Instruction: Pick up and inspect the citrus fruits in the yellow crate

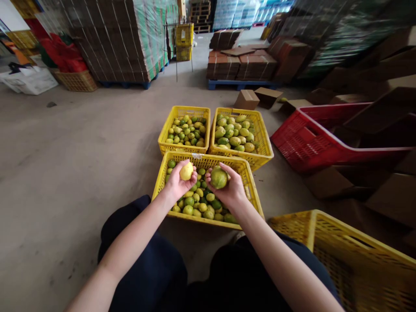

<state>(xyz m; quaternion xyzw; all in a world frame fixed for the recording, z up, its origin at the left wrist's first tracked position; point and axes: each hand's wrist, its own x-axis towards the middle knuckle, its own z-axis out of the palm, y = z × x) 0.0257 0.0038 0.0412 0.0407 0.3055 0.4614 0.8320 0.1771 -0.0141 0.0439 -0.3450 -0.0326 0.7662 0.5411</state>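
Note:
Both hands are raised over the near yellow crate [208,220], which holds several green and yellow fruits. Fingers of my left hand [180,182] wrap round a yellow fruit [186,171]. In my right hand [231,187] sits a larger green fruit [219,178] with a yellowish patch. Behind the near crate stand two more yellow crates: the back left one [184,146] has small yellow and green fruits, and the back right one [264,143] has larger ones.
An open yellow crate [357,247] stands at the lower right. Beyond it are a red crate [302,141] and loose cardboard. Flattened boxes lie on a blue pallet [240,83] behind the crates. A wrapped stack [107,39] stands at the back left.

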